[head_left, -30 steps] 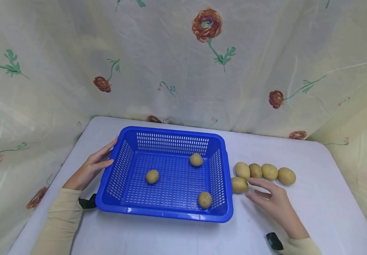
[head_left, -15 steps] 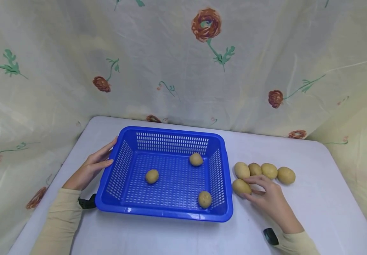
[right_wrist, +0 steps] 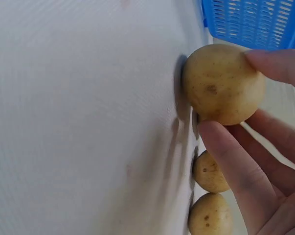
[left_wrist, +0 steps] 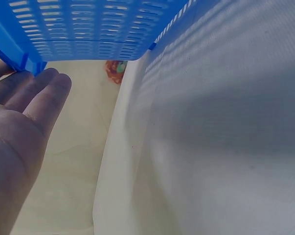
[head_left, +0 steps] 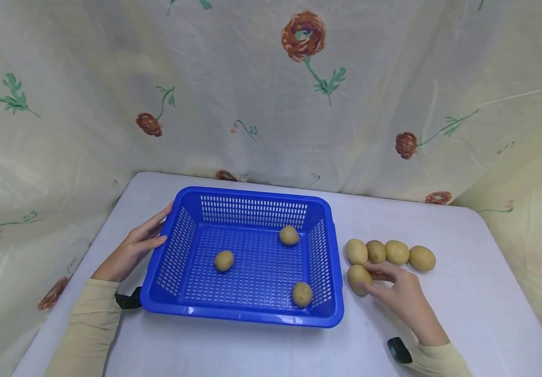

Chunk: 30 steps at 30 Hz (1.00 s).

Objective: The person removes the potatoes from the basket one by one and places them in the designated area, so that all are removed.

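The right grip (head_left: 395, 293) pinches a potato (head_left: 358, 278) on the worktop (head_left: 464, 314), just beside the basket's (head_left: 247, 314) right wall. The left grip (head_left: 134, 248), fingers straight, rests against the basket's left rim.

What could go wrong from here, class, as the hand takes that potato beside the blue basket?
The right hand pinches the potato only with fingertips, so it might slip and roll. Lifting it may nudge the four potatoes lying close by. The left hand merely rests on the basket rim, so a bump could shift it.
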Motion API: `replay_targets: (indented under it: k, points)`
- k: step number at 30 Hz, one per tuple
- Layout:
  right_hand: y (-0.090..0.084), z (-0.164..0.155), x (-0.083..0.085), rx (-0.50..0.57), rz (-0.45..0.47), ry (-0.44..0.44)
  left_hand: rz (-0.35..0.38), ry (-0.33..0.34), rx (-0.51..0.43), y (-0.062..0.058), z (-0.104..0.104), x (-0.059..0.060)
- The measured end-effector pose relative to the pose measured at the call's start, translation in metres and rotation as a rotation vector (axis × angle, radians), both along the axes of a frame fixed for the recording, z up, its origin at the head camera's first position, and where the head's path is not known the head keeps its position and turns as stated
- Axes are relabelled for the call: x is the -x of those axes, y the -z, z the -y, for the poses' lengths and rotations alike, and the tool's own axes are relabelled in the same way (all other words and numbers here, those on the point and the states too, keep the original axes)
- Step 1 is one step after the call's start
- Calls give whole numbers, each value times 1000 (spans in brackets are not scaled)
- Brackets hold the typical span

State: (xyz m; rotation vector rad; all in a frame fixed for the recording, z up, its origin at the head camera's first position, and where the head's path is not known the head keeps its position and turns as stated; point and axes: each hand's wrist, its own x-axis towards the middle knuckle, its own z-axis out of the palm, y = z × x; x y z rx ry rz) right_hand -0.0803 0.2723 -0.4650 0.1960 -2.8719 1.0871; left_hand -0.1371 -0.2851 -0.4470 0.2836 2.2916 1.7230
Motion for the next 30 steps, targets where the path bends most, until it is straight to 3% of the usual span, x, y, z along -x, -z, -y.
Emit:
replay_targets:
  k: [8, 16, 21, 30]
  points:
    - [0, -7, 0, 131, 250, 80, 9, -3, -1, -1, 0, 0]
    - [3, -12, 0, 361, 449, 171, 4, -1, 4, -3, -1, 0]
    - [4, -11, 2, 438, 490, 201, -1, 2, 4, -3, -1, 0]
    - [0, -7, 1, 373, 487, 223, 4, -2, 0, -1, -1, 0]
